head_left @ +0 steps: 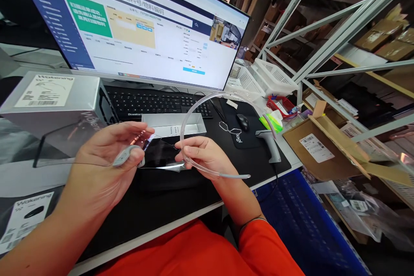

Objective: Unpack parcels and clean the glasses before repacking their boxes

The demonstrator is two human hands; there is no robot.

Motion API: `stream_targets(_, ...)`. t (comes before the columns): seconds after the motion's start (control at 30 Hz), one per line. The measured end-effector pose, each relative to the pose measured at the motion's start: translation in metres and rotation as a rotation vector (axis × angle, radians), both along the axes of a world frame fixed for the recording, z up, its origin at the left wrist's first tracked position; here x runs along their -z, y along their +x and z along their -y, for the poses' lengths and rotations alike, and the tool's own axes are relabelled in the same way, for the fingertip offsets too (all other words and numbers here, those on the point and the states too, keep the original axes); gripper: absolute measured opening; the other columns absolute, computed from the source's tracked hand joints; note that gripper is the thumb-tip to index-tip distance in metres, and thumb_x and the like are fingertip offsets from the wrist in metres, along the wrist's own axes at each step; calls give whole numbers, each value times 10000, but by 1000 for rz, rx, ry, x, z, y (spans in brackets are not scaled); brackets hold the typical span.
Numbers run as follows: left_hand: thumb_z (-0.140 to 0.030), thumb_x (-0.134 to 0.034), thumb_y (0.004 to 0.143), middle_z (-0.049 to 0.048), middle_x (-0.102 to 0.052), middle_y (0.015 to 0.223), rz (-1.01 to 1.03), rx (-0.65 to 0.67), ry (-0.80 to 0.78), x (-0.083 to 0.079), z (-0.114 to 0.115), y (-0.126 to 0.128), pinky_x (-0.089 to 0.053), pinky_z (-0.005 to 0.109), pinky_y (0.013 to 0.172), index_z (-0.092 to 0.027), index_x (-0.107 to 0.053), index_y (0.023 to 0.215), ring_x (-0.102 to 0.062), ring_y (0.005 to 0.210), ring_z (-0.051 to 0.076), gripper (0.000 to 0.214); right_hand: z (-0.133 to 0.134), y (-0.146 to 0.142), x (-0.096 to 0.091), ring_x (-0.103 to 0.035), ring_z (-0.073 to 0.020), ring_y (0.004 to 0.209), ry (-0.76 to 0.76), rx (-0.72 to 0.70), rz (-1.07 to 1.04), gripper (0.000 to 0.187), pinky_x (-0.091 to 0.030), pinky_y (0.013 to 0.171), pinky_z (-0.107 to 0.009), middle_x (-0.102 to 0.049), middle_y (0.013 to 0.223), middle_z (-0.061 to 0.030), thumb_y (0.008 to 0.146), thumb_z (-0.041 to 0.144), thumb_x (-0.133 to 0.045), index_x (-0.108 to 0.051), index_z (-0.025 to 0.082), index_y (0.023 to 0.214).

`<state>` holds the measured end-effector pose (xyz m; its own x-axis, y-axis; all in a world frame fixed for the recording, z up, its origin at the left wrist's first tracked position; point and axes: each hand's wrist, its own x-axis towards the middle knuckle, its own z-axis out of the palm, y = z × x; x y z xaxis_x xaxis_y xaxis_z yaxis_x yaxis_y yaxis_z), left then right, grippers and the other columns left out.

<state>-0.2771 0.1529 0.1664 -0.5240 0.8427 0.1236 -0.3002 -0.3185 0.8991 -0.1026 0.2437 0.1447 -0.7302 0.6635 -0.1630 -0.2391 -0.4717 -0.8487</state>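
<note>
- The background held a tall metal rack (355, 22) stacked with cartons, and a lit monitor (155, 58) filled the upper left of my view.
- I was working at a black desktop (136, 211) with a pale edge, my orange-red sleeve (265, 246) just below it on the right.
- My left hand (103, 159) was pinched round a small grey piece (124, 155), thumb on the near side and fingers curled above it.
- My right hand (203, 155) had its fingers drawn together at a clear tube (183, 131), which they held up over the desktop.
- The tube bent in a wide, open curve: one end, with a greyish tip, pointed right across my wrist, while the rest arched upward and came down in front of the barcode scanner (270, 144).
- Between my hands lay a glossy black item (161, 153); I couldn't tell whether my right fingertips touched it.
- Just beyond that sat a shallow silver tray (196, 126), with the keyboard (155, 102) behind it.
- Beside my left hand stood a grey box (61, 127) marked "Wakening", and a printed card (26, 220) with the same word lay nearer me.
- The mouse (242, 122) rested on its dark pad, farther right.
</note>
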Motion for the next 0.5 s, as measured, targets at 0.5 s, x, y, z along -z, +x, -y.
stream_targets(0.5, -682, -930, 745, 25, -734, 1137, -407, -98, -71, -5, 20, 12, -588, 252, 1029, -293, -803, 1027, -661, 1112, 212, 498, 4, 7, -4, -631, -65, 597, 12, -18, -41, 376, -538, 601, -182, -782, 734, 5, 646, 436, -1070, -898, 203, 886)
